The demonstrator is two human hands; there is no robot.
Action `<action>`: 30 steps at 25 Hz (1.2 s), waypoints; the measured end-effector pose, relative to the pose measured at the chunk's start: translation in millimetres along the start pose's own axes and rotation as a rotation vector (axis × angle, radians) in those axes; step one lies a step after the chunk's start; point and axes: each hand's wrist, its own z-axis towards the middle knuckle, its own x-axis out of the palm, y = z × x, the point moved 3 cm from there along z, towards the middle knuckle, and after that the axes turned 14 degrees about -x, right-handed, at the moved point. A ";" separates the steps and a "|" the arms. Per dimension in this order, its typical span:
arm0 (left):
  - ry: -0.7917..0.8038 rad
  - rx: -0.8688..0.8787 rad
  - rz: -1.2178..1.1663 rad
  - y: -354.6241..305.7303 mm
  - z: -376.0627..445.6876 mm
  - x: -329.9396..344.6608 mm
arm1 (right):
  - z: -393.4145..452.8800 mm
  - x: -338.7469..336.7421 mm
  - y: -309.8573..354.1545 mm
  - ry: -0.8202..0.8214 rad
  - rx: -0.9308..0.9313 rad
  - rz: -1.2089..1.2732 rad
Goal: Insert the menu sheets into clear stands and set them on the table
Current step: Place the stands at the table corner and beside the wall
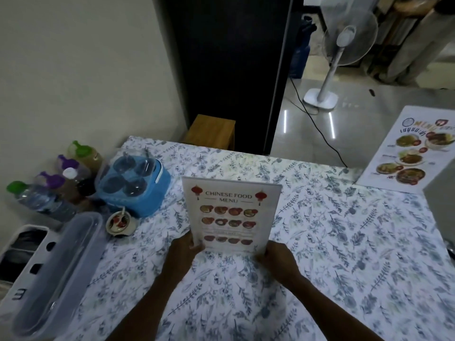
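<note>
Both hands grip the bottom corners of a clear, flat rectangular stand (231,215) holding the glossy Chinese food menu sheet (227,219), upright mid-worktop (344,242) on the floral cloth. Left hand (183,254) fingers pinch the lower left edge; right hand (278,258) fingers clamp the lower right. A second printed menu (408,153) lies flat at far right, well apart.

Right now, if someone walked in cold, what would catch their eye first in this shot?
First, the Chinese food menu in its clear stand, held at its bottom corners by the left hand and right hand above the middle of the floral tablecloth. Next, the blue condiment caddy and the bottles at the table's left edge. A second, colourful menu sheet lies at the far right.
</note>
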 end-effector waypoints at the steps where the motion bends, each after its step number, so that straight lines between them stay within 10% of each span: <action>1: 0.017 0.001 0.009 -0.8 1.8 -1.0 | 2.8 2.4 -5.3 0.007 -0.004 -0.009; 15: 0.002 -0.010 0.161 -19.0 12.9 -6.4 | 9.5 5.9 -11.7 -0.026 0.026 0.033; 30: 0.108 0.351 0.223 -216.3 186.9 -121.5 | 147.9 -160.8 119.5 -0.421 0.057 -0.069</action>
